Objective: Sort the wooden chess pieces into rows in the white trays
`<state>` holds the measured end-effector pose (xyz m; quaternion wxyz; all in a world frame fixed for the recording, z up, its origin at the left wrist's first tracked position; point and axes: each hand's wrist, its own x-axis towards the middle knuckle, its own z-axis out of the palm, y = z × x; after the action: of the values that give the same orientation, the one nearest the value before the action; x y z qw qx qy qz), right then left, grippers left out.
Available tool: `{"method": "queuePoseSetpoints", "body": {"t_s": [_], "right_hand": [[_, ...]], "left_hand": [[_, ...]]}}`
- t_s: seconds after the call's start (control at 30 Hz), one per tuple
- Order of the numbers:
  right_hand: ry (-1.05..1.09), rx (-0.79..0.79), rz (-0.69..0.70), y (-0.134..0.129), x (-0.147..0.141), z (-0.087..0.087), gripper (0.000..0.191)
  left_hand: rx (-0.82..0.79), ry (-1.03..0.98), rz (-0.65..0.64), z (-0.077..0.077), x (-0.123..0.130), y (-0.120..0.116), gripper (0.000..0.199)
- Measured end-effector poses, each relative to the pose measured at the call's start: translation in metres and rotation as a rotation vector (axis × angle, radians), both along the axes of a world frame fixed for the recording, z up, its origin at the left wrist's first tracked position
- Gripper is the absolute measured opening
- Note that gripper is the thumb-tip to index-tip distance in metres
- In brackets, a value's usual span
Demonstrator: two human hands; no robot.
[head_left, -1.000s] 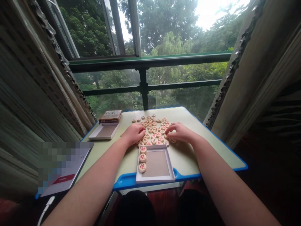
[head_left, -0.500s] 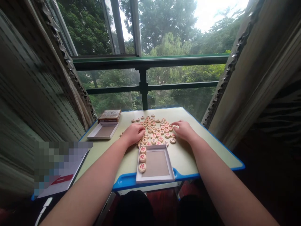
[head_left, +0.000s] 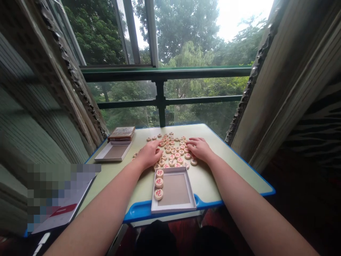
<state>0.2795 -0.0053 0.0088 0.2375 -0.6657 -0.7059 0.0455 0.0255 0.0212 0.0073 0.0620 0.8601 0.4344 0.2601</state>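
Round wooden Chinese chess pieces [head_left: 178, 155], marked in red or black, lie spread over the middle of the table. At the left side of the spread is my left hand [head_left: 149, 154], thumb and fingers apart, with a piece [head_left: 157, 150] showing in the gap between them. My right hand [head_left: 201, 148] rests at the right side, its fingers stretched out over the pieces there. Close to me stands a shallow white box tray [head_left: 191, 190]. Three red-marked pieces form a column along its left wall, the middle one a cannon piece [head_left: 159, 183].
A second shallow tray [head_left: 125, 153] sits at the left, touching a brown patterned box [head_left: 122, 133]. Nearer, a partly blurred tablet-like device [head_left: 71, 199] with a white cable [head_left: 41, 243] lies at the table's left edge. Curtains flank the window behind the table [head_left: 210, 185].
My right hand has moved left, its fingers now over the right-hand pieces. My left hand's fingers have spread slightly, uncovering a piece. The view has shifted a little.
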Motion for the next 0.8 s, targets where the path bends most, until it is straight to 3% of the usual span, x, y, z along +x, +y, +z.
{"method": "queuePoseSetpoints", "body": {"t_s": [0.2,0.43,0.63,0.8], "right_hand": [[0.038,0.018,0.000,0.005,-0.004,-0.001,0.033],[0.047,0.002,-0.052,-0.001,-0.006,0.002,0.024],[0.037,-0.006,-0.114,-0.001,-0.006,0.003,0.029],[0.039,-0.058,-0.050,-0.006,-0.006,0.006,0.022]], "left_hand": [[-0.030,0.074,0.079,-0.002,-0.001,0.003,0.037],[-0.040,-0.002,0.041,-0.001,-0.002,0.007,0.033],[0.025,-0.072,0.201,-0.005,-0.010,0.018,0.041],[-0.039,-0.034,0.274,-0.008,-0.013,0.021,0.034]]}}
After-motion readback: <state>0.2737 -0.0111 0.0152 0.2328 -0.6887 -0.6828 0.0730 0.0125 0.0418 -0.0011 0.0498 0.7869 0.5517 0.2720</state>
